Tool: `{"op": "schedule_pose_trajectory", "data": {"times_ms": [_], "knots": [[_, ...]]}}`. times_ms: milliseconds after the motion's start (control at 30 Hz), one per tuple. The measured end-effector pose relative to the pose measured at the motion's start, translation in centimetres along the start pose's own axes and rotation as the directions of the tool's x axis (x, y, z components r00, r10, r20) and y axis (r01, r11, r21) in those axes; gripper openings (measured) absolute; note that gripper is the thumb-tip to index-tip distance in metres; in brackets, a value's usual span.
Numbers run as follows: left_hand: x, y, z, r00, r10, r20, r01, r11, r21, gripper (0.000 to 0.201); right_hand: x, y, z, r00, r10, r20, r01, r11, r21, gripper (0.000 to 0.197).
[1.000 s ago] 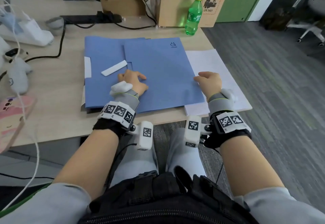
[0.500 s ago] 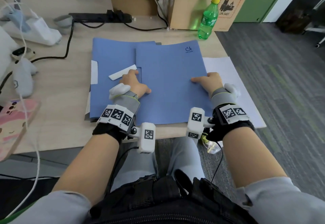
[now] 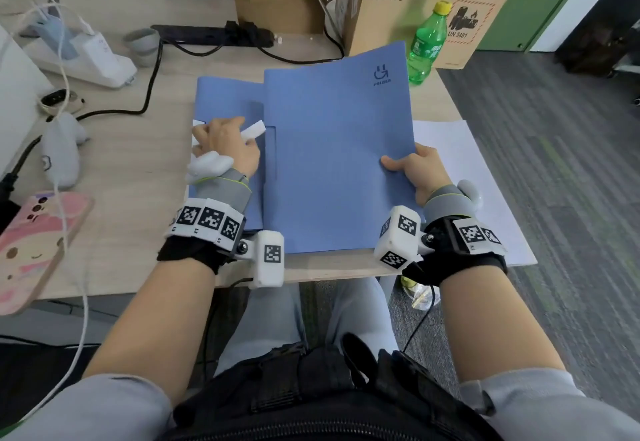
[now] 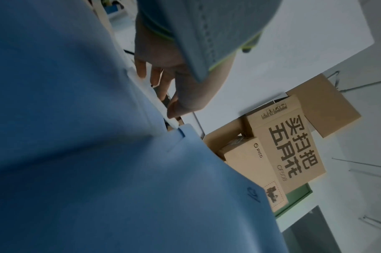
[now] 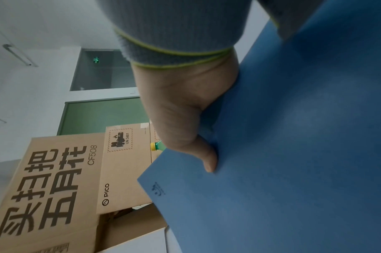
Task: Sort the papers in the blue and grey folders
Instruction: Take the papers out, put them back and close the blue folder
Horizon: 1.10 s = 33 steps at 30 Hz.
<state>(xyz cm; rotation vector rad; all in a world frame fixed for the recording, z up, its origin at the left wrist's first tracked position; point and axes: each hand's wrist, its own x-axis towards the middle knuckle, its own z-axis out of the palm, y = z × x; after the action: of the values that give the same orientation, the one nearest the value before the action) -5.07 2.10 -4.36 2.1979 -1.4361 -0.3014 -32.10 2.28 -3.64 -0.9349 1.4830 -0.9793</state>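
Note:
A blue folder with a "FOLDER" logo lies on the desk, overlapping another blue sheet to its left. My right hand pinches the folder's right edge, thumb on top, and its cover tilts up off the white papers beneath. My left hand lies on the left blue sheet over a white strip. In the left wrist view its thumb and fingertips touch that strip. No grey folder is in view.
A green bottle and a PICO cardboard box stand behind the folder. A pink phone, a white controller, a charger block and cables sit at the left. The white papers overhang the desk's right edge.
My right hand went from lying near the folder's right edge to gripping it and raising the cover. My left hand slid left onto the white strip.

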Motion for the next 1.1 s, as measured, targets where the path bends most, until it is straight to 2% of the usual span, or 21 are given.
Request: {"op": "schedule_pose_trajectory", "data": {"times_ms": [100,233,333,433,567,633,667,733,833,933,1033,1100], "knots": [[0.6,-0.8,-0.9,1.000,0.011,0.015,-0.011,1.000,0.008,0.034,-0.1,0.1,0.3,1.000,-0.027,0.014,0.027,0.999,0.029,0.022],[1.0,-1.7,-1.4,0.993,0.111,0.038,-0.099,0.966,-0.241,0.032,-0.2,0.4,0.5,0.999,-0.042,0.021,0.041,0.997,0.059,0.022],[0.8,-1.8,-1.2,0.993,0.076,0.085,-0.030,0.892,-0.451,0.034,-0.4,0.5,0.6,0.998,-0.049,0.033,0.047,0.996,0.074,0.023],[0.4,-1.1,-1.2,0.991,0.046,0.127,0.043,0.783,-0.620,0.036,-0.7,0.7,0.8,0.998,-0.050,0.034,0.047,0.995,0.090,0.023],[-0.1,-0.7,-1.7,0.974,0.054,0.220,0.106,0.748,-0.655,0.036,-1.2,0.7,1.0,0.998,-0.057,0.035,0.053,0.992,0.114,0.022],[-0.3,-0.8,-2.1,0.941,0.062,0.332,0.203,0.683,-0.702,0.023,-1.3,0.7,1.0,0.998,-0.057,0.030,0.052,0.990,0.128,0.022],[-0.3,-0.8,-2.2,0.920,0.064,0.386,0.258,0.641,-0.723,0.023,-1.4,0.7,1.0,0.998,-0.057,0.028,0.053,0.990,0.134,0.023],[-0.4,-0.8,-2.4,0.879,0.106,0.466,0.340,0.547,-0.765,0.036,-1.5,0.8,1.0,0.998,-0.055,0.025,0.051,0.988,0.143,0.023],[-0.4,-0.6,-2.3,0.862,0.143,0.486,0.379,0.455,-0.806,0.050,-1.7,1.0,1.0,0.998,-0.055,0.027,0.051,0.986,0.157,0.022],[-0.9,-0.2,-2.1,0.856,0.090,0.509,0.406,0.491,-0.771,0.051,-1.8,1.0,1.4,0.997,-0.065,0.031,0.059,0.985,0.162,0.022],[-1.2,0.3,-1.7,0.883,0.056,0.465,0.368,0.532,-0.763,0.064,-1.9,0.9,1.7,0.996,-0.077,0.035,0.071,0.985,0.156,0.023],[-1.3,0.3,-1.8,0.869,0.087,0.487,0.385,0.499,-0.776,0.067,-1.9,0.8,1.7,0.996,-0.084,0.035,0.078,0.986,0.151,0.024]]}}
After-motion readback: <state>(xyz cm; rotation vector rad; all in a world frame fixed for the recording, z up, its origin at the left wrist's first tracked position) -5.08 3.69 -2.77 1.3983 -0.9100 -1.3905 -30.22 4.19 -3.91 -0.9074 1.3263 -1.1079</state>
